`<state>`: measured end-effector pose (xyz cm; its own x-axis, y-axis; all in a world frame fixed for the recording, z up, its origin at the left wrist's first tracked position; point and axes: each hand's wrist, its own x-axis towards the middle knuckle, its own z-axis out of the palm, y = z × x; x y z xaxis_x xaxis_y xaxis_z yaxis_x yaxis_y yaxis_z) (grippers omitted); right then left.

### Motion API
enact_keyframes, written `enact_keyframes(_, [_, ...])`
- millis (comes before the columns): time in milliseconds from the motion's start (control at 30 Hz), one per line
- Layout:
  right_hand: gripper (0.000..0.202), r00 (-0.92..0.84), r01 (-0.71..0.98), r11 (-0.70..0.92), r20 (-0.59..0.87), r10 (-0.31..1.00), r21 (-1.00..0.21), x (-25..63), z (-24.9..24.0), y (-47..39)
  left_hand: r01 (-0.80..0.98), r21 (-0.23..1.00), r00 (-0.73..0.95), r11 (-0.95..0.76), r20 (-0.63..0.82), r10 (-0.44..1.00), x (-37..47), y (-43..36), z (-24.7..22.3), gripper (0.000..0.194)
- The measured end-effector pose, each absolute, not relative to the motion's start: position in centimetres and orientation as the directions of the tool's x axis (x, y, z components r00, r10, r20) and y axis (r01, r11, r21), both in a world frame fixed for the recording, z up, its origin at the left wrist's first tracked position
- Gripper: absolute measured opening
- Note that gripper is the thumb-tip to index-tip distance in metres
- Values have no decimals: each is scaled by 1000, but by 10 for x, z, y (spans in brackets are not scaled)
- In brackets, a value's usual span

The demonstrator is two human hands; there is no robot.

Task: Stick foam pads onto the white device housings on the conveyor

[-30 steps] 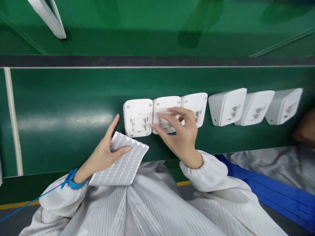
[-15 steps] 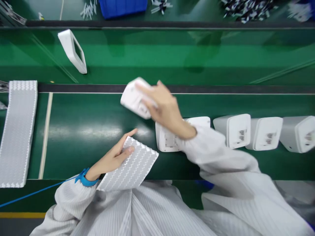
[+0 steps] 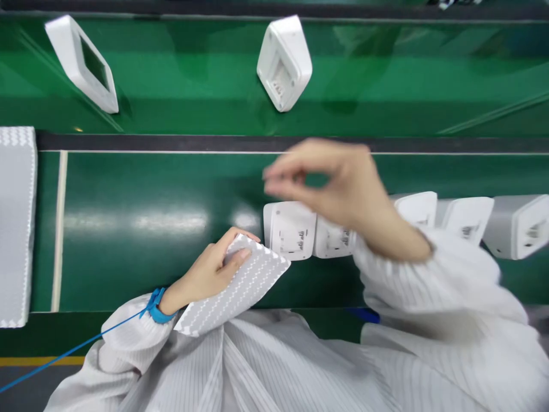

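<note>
Your green table (image 3: 146,252), glossy green strip (image 3: 189,80) at twelve o'clock, left grip (image 3: 214,269) clamped on patterned sheet (image 3: 240,289), right grip (image 3: 349,183) too blurred to tell.

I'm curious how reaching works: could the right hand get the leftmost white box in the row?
Probably yes: the right hand looks empty and hovers nearby, and nothing seems to cover the leftmost white box, though the patterned sheet is close.
</note>
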<state>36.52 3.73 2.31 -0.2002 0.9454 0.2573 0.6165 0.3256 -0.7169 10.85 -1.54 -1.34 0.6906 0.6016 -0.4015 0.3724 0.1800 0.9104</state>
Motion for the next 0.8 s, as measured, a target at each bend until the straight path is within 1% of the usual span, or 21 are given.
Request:
enact_keyframes(33, [15, -255, 521, 303, 193, 947, -798, 358, 24, 7, 372, 911, 699, 176, -400, 593, 111, -17, -14, 22])
enact_keyframes(67, [10, -268, 505, 263, 140, 953, -822, 352, 23, -20, 378, 910, 707, 168, -401, 583, 113, -18, -14, 23])
enact_keyframes(200, [9, -160, 506, 215, 154, 975, -835, 343, 3, -83, 427, 899, 741, 97, -409, 532, 125, -26, -17, 24])
enact_keyframes(333, [12, -171, 543, 238, 171, 970, -806, 351, -10, -105, 457, 887, 780, 62, -433, 451, 134, -36, -19, 23])
enact_keyframes(400, [10, -86, 562, 178, 157, 984, -808, 354, -13, -111, 479, 876, 785, 62, -458, 416, 138, -41, -20, 19])
enact_keyframes(500, [4, 156, 536, -33, 61, 986, -843, 355, -18, -118, 510, 859, 785, 49, -488, 381, 142, -45, -21, 9])
enact_keyframes(567, [4, 216, 533, -98, 24, 976, -840, 353, -24, -120, 529, 848, 779, 40, -504, 373, 144, -46, -21, 6])
enact_keyframes(800, [10, 171, 611, -22, 105, 980, -791, 339, -35, -124, 572, 820, 755, 5, -529, 386, 147, -47, -21, 7])
